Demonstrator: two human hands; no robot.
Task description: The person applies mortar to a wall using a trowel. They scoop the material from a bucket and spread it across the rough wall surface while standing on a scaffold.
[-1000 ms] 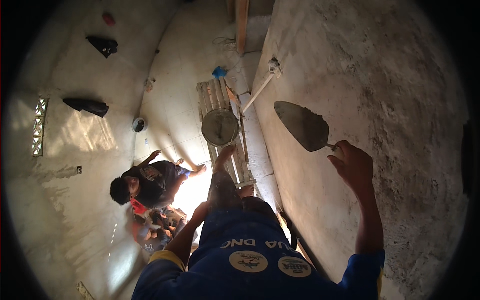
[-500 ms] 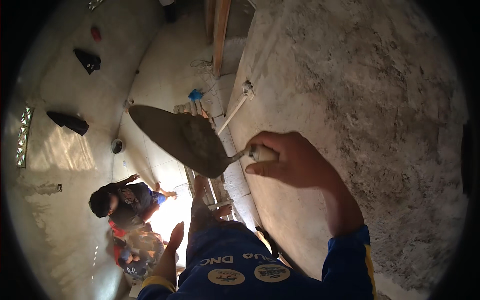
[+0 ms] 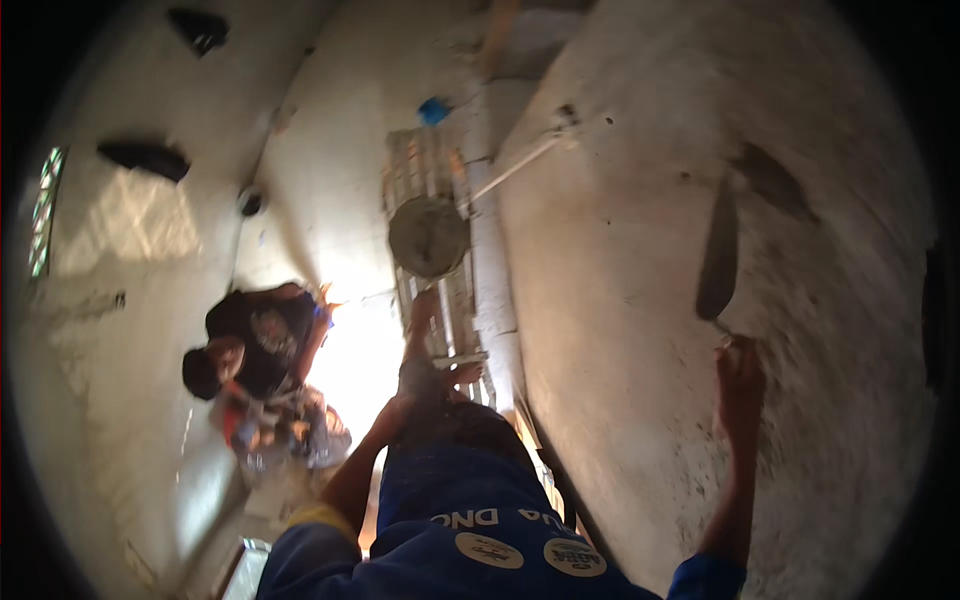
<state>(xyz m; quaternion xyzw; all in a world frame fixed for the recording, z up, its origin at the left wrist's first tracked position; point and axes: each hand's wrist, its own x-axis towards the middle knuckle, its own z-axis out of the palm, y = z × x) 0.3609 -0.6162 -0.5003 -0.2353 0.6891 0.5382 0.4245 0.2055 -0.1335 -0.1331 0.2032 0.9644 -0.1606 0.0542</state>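
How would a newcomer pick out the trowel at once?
Find the grey-brown wall filling the picture's right side. In front of it, the person's right hand holds the trowel, long, dark and pointing up the picture. Unlike the dark patch beside its tip, it meets the hand by a thin neck.

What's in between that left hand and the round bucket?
The head view shows the person's leg and bare foot between the left hand and the round bucket, with bench slats beside the foot.
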